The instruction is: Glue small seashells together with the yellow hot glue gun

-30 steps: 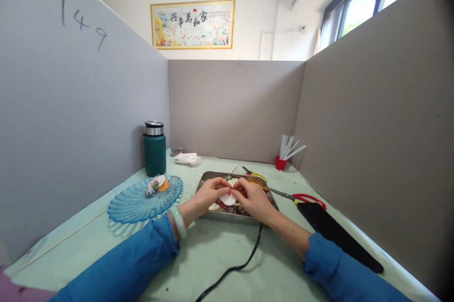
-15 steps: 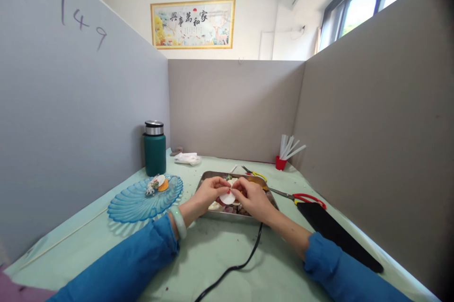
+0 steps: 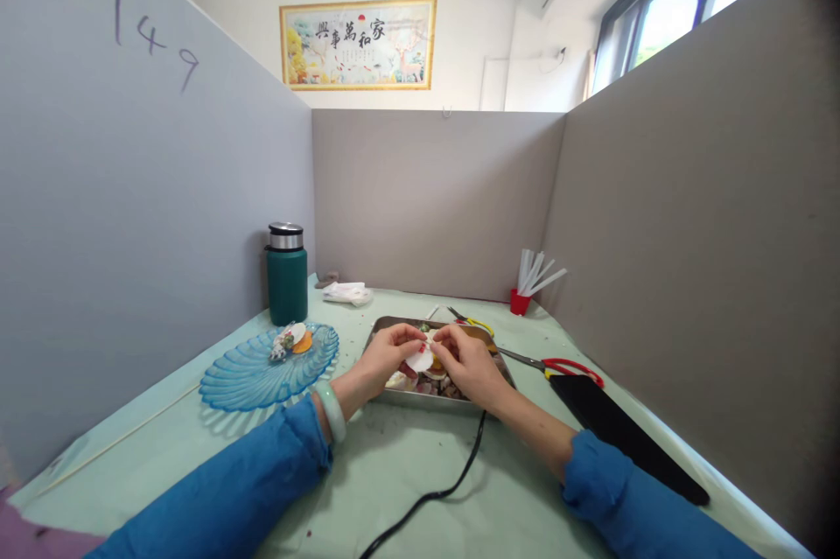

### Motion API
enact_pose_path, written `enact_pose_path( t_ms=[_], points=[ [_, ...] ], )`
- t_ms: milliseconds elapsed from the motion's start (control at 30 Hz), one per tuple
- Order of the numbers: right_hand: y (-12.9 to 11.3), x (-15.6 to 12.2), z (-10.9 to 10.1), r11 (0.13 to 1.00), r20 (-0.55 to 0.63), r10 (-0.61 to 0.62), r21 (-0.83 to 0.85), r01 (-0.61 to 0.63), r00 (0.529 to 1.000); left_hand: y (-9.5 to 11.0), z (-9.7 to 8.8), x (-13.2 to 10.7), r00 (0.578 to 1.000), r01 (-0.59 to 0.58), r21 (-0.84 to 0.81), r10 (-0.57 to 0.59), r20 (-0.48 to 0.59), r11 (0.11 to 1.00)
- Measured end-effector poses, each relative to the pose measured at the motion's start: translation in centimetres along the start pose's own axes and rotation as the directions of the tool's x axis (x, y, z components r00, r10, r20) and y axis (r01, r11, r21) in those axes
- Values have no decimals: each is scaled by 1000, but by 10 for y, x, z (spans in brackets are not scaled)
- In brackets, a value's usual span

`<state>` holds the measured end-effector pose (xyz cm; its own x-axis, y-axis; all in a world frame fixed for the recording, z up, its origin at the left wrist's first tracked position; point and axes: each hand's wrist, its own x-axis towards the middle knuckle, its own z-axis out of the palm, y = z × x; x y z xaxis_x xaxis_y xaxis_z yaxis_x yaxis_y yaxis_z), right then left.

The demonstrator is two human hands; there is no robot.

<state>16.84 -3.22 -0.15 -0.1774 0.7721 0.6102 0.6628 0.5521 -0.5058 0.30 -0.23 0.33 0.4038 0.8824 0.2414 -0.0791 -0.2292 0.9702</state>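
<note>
Both my hands are over a metal tray (image 3: 384, 333) that holds several shells. My left hand (image 3: 387, 355) and my right hand (image 3: 467, 364) pinch the same white round shell (image 3: 420, 359) between their fingertips, just above the tray. Both arms are in blue sleeves, and a pale green bangle (image 3: 330, 410) is on my left wrist. A black cable (image 3: 433, 493) runs from under my right hand toward me.
A blue shell-shaped glass plate (image 3: 249, 375) with a few shells lies at the left. A green flask (image 3: 286, 274) stands behind it. Red-handled scissors (image 3: 557, 363), a black flat case (image 3: 623, 436), a red cup of white sticks (image 3: 525, 288) and yellow-handled scissors (image 3: 473, 321) are at the right.
The white shell has risen slightly and turned between my fingers; my hands stay over the tray.
</note>
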Motion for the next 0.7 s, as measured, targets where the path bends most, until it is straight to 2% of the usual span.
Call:
enact_pose_path(
  t_ms=[167, 367, 700],
  points=[
    [-1, 0, 0, 1000, 30, -24, -11, 24, 999, 0, -1, -1, 1000, 4, -29, -3, 29, 1000],
    [-1, 0, -1, 1000, 14, -21, -10, 21, 1000, -1, -2, 0, 998, 71, -85, -70, 7, 994],
    [0, -1, -1, 999, 2, -33, -30, 33, 999, -2, -5, 1, 994, 91, -129, -82, 77, 987]
  ],
)
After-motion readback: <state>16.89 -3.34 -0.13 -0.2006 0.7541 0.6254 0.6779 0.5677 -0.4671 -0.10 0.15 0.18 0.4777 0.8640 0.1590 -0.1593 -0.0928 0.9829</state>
